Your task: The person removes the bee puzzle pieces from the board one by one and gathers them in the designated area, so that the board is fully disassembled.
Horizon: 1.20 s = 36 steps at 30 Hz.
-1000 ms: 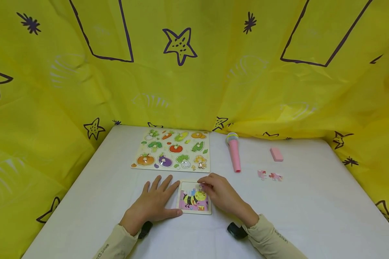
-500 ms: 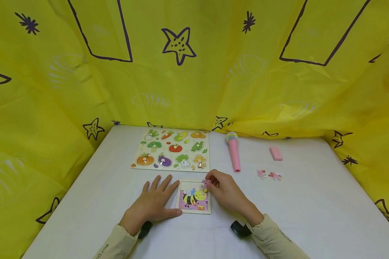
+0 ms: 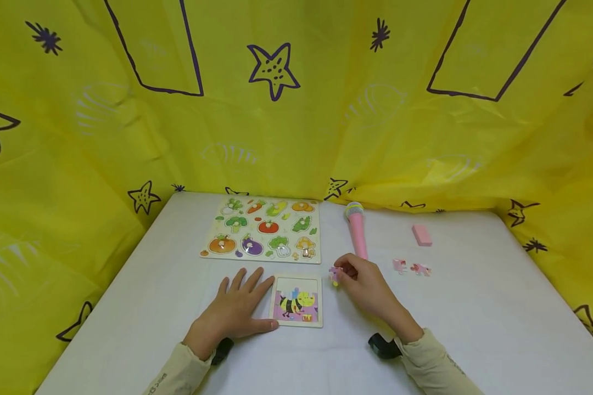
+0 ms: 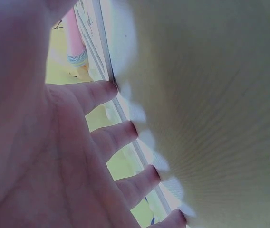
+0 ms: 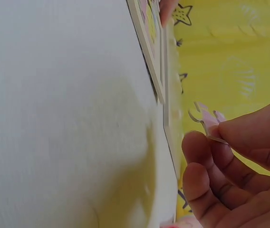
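Observation:
My right hand [image 3: 368, 285] pinches a small pink-and-yellow jigsaw piece [image 3: 335, 276] between thumb and fingers. In the right wrist view the piece [image 5: 208, 119] is held above the table, apart from the frame. Left of it lies a square puzzle frame [image 3: 296, 323] with a partly assembled bee picture [image 3: 296, 304]; bare backing shows along its top. My left hand [image 3: 237, 307] lies spread on the table at the frame's left side, its thumb touching the frame's lower left corner. The left wrist view shows its straight fingers [image 4: 125, 135] with fingertips on the cloth.
A vegetable peg puzzle board [image 3: 264, 258] lies behind the frame. A pink toy microphone [image 3: 357, 233] lies right of the board. Farther right are a pink block [image 3: 421, 235] and two loose jigsaw pieces, one left [image 3: 399, 266] and one right [image 3: 420, 269]. Yellow curtain [image 3: 296, 137] surrounds the table.
My right hand has lifted the jigsaw piece from over the frame's upper right area and moved it right, toward the microphone's lower end. My left hand has stayed in place.

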### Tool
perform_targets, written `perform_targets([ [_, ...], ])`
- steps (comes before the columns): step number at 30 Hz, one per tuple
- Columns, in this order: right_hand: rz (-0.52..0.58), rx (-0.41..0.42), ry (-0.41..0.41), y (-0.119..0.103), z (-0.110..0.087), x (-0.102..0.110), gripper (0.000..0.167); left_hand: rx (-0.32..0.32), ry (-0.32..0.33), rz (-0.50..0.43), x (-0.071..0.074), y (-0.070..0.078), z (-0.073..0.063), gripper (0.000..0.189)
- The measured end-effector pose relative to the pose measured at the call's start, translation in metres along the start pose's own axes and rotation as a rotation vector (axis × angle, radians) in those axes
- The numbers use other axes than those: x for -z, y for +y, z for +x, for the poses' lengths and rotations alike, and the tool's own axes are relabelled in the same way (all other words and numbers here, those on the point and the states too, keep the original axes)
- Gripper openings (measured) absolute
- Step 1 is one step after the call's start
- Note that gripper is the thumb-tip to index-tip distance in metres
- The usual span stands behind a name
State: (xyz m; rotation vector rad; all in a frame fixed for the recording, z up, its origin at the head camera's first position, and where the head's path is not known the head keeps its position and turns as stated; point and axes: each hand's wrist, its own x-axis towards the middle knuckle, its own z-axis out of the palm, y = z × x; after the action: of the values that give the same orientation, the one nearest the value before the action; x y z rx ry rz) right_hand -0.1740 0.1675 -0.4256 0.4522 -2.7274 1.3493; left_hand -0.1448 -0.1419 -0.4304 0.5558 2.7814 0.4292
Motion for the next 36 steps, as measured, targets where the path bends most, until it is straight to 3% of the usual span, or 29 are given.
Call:
perform_targets([
  [7,0.053,-0.043,0.069,0.011,0.001,0.014,0.014,-0.005,0.005,0.004,0.0,-0.002,0.0,0.094],
  [13,0.069,-0.015,0.123,0.018,0.003,0.027,0.014,0.0,0.001,0.003,-0.001,-0.001,0.0,0.094],
  [26,-0.025,0.021,0.226,0.026,0.002,0.065,0.017,-0.016,0.011,0.006,-0.003,0.0,0.0,0.094],
  [36,-0.083,-0.021,0.279,0.033,0.001,0.091,0.021,-0.005,-0.001,-0.018,0.001,0.001,-0.002,0.094],
])
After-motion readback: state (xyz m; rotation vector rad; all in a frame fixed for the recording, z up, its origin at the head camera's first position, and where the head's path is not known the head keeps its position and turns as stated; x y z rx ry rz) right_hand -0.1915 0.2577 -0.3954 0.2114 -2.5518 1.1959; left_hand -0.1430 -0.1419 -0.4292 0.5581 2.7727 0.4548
